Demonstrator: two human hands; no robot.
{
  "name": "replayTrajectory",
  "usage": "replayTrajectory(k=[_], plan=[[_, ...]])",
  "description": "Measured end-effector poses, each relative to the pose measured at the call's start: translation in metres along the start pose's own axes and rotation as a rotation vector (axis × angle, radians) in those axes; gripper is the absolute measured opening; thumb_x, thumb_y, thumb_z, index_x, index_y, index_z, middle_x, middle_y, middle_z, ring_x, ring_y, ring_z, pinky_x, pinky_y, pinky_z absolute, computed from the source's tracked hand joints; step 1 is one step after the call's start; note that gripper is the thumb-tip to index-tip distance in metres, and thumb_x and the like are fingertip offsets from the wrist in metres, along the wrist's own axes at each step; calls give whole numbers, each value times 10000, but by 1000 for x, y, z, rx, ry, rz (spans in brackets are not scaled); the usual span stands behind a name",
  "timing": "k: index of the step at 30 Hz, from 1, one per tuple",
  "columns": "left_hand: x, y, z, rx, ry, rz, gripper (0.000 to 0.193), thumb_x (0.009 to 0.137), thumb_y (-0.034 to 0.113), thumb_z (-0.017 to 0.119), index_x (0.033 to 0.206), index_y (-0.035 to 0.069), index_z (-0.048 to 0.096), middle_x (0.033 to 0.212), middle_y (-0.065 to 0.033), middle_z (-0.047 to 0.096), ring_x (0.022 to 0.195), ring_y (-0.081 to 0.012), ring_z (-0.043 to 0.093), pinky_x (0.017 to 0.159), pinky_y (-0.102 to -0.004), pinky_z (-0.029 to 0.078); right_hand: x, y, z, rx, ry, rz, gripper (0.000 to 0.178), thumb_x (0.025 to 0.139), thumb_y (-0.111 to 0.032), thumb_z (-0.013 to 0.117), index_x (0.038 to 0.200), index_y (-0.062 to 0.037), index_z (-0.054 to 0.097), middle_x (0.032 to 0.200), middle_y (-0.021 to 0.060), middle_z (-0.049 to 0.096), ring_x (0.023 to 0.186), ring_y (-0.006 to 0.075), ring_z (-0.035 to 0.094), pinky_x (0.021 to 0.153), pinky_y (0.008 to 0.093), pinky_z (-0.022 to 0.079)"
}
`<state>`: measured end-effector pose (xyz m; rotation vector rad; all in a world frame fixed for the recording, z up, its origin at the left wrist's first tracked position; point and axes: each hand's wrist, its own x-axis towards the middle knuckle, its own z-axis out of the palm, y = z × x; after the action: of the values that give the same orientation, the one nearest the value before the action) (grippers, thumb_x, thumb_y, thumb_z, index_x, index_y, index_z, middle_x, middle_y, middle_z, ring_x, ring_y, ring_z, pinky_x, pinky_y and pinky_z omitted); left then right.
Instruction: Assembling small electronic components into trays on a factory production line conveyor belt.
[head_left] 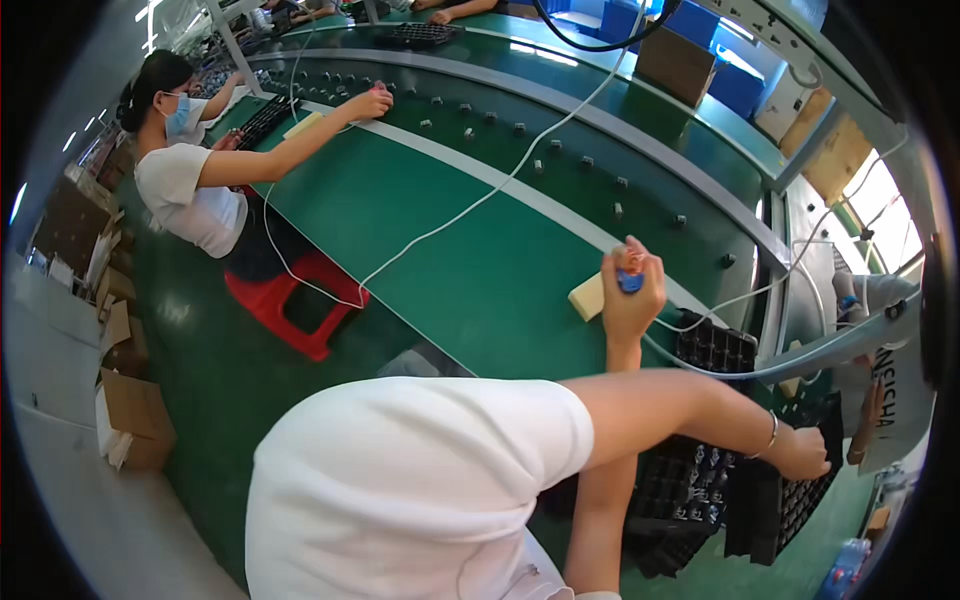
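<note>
My right hand [640, 298] is raised over the green work surface [480, 270], its fingers closed around a small blue piece [630, 282]. Orange shows at the fingertips there; I cannot tell whether it is a covering or part of the piece. A pale yellow block [588, 297] lies beside this hand. Crossing over my right forearm, my left arm stretches far right. My left hand [803, 455], a bracelet at its wrist, is closed at a black compartment tray [800, 515]; what its fingers hold is hidden. Another black tray with small metallic parts [705, 485] lies under my left forearm.
Small parts [620, 182] stand spaced along the dark green strip beyond the pale rail. A white cable [510, 175] crosses the surface. Another black tray [717, 345] sits near the right end. A co-worker [210, 170] works at the left beside a red stool [310, 310]; another person's sleeve [905, 375] is at right.
</note>
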<state>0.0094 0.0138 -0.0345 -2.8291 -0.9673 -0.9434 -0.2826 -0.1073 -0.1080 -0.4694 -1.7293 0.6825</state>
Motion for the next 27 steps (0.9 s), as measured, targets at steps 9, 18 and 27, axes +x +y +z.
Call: replayTrajectory(k=[9, 18, 27], plan=[[-173, 4, -241, -525, 399, -108, 416, 780, 420, 722, 937, 48, 621, 787, -181, 678, 785, -391, 671, 709, -499, 515, 25, 43, -52, 550, 409, 717, 313, 926, -286, 709, 1106, -44, 624, 872, 45, 652, 631, 92, 587, 507, 225, 476], [-380, -100, -254, -780, 483, -871, 263, 789, 43, 763, 915, 40, 532, 793, -68, 689, 631, -81, 604, 513, -218, 450, 13, 10, -28, 696, 129, 670, 327, 958, -295, 558, 1113, -7, 583, 893, 97, 680, 684, 150, 676, 474, 270, 519], [-399, -106, -238, -906, 499, -888, 253, 812, 55, 760, 880, 35, 517, 724, -85, 692, 561, -74, 588, 457, -204, 398, 13, -2, -27, 771, -83, 837, 332, 945, -302, 556, 1090, -4, 582, 874, 96, 680, 683, 136, 660, 485, 268, 486]])
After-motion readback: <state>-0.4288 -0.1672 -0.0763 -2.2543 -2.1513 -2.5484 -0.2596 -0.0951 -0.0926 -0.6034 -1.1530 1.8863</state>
